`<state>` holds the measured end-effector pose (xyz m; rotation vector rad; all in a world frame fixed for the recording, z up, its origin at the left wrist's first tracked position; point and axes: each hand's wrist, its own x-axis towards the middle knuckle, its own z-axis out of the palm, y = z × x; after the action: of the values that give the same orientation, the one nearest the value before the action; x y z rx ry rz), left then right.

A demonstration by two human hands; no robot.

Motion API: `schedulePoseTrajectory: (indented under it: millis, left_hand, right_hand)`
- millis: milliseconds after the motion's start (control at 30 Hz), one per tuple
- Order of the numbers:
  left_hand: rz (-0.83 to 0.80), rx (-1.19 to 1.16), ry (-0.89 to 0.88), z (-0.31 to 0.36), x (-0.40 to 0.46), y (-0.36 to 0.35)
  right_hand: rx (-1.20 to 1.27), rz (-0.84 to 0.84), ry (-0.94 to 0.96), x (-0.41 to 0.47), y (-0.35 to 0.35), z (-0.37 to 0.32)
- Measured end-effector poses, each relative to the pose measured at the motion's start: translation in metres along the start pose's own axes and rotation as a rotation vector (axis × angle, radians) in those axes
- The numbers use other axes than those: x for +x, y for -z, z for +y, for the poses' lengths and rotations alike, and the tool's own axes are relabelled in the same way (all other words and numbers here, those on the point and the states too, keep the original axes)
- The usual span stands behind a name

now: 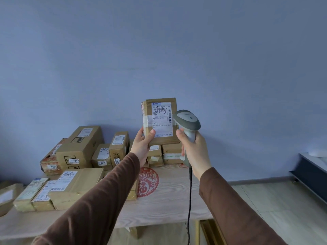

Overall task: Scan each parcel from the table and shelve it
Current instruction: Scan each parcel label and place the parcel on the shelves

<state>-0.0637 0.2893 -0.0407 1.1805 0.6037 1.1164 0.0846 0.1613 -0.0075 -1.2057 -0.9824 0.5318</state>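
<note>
Your left hand [141, 144] holds a small brown parcel [160, 121] upright in the middle of the frame, in front of the blue wall [159, 50]. The thumb presses on the lower left corner of its front and the other fingers are curled behind it, so the parcel stands above the hand. On its front you see a white shipping label [161, 119] with barcodes and a dark handwritten scribble over the top part; the small print is too fine to read. Your right hand [194, 149] is closed around the handle of a grey barcode scanner [187, 121], whose head is just beside the right edge of the parcel, and its black cable [190, 200] hangs down. In the lower left of the frame, more cardboard boxes [79, 147] stand on the light wooden table [168, 200]. One white sticker reads "1042" [75, 161], another one near the left reads "4998" or similar. A red round paper-cut with Chinese characters [148, 181] lies on the table under your left arm.
</note>
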Motion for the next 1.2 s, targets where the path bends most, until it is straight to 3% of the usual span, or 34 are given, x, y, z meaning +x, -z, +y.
schedulePoseTrajectory:
  millis: [1200]
  left_hand:
    - [-0.011, 0.020, -0.027, 0.006, -0.001, 0.003]
  right_hand:
    - [-0.073, -0.023, 0.033, -0.003, -0.025, -0.014]
